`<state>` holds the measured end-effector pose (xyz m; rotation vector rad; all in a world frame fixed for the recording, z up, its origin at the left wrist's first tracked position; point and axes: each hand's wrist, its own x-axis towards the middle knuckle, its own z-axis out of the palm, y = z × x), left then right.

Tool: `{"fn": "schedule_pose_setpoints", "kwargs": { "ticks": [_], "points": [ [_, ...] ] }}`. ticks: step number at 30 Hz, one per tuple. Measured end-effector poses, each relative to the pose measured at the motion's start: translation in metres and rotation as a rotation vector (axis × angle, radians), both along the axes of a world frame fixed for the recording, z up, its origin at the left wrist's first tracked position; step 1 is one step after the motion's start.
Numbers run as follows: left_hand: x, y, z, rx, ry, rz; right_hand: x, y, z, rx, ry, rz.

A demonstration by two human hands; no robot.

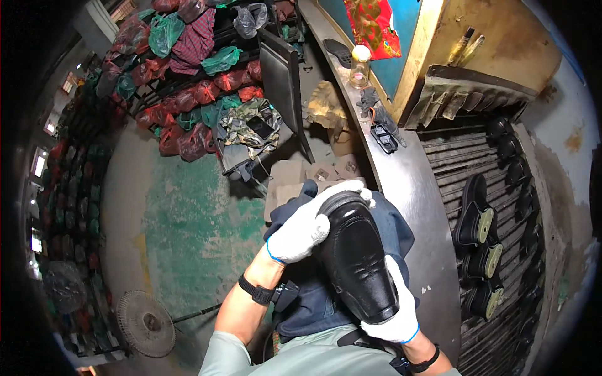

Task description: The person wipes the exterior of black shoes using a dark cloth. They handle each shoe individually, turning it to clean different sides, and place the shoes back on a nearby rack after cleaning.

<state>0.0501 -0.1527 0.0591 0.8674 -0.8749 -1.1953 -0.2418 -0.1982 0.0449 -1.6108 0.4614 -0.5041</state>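
A shiny black leather shoe (359,257) is held above my lap, between both my white-gloved hands. My left hand (307,224) is closed around its far rounded end, with the thumb on the near side and the fingertips over the far edge. My right hand (399,307) grips the near end, its palm along the right side and under the bottom edge. Stitching runs across the shoe's upper, and creases show nearer to me. Its underside is hidden. Dark blue cloth (395,232) covers my lap beneath it.
At my right runs a metal ledge (401,182) bearing a glass jar (359,69) and a dark sole (338,51). Beyond it, several black shoes (471,213) lie on a slatted rack (451,163). A fan (147,323) stands lower left; bagged bundles (188,100) fill racks behind a chair (282,88).
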Motion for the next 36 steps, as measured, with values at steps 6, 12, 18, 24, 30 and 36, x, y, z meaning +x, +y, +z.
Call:
{"fn": "schedule_pose_setpoints", "kwargs": {
  "ticks": [6,12,18,24,30,36],
  "points": [
    [0.004,0.011,0.012,-0.017,-0.111,0.016,0.009,-0.004,-0.022,0.026,-0.026,0.018],
    [0.013,0.009,0.114,0.23,-0.762,0.115,0.044,-0.028,-0.029,-0.447,-0.127,0.062],
    [-0.06,0.081,0.041,-0.404,-1.148,-0.208,0.08,-0.076,-0.021,0.222,-0.288,0.171],
    [-0.146,0.132,-0.14,-0.455,-1.557,-0.268,0.11,-0.121,-0.025,0.767,-0.05,0.231],
    [-0.173,0.154,-0.153,-0.111,-1.63,-0.164,0.106,-0.107,0.037,0.301,0.229,0.552],
    [-0.206,0.176,-0.178,0.363,-0.916,-0.189,0.034,-0.086,0.09,-0.392,-0.088,1.198]
  ]
}}
